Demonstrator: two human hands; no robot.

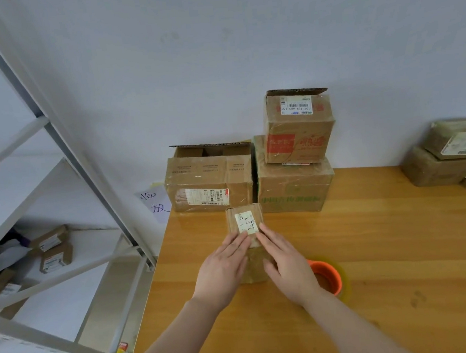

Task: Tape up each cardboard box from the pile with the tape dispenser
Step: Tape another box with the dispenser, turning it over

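**Desk:** What is sitting at the centre of the frame?

**Photographer:** A small cardboard box point(254, 260) is lying on a wooden table point(377, 247), with a white label point(245, 223) showing on its top face.

**Desk:** And the hands?

**Photographer:** The left hand point(224, 266) and the right hand point(287, 262) are both pressing down on the top of the small cardboard box. The fingers are lying straight and flat, gripping nothing, and the fingertips are almost meeting at the label's near edge.

**Desk:** Where is the tape?

**Photographer:** A tape roll point(327, 278) with an orange core is resting just right of the small cardboard box, on the side nearer the camera. The right wrist is partly hiding it.

**Desk:** What is standing beyond the small cardboard box?

**Photographer:** Just behind it and slightly left, an open box point(209, 184) is sitting with its flaps up. Behind it to the right, a box with green print point(293, 190) is carrying a box with red print point(297, 129). Well to the right, wrapped parcels point(448, 153) are lying piled by the wall. To its left, past the table's edge, a paper sign point(154, 204) is showing handwritten characters. Farther left, a grey metal rack point(49, 132) is holding little cartons point(54, 249).
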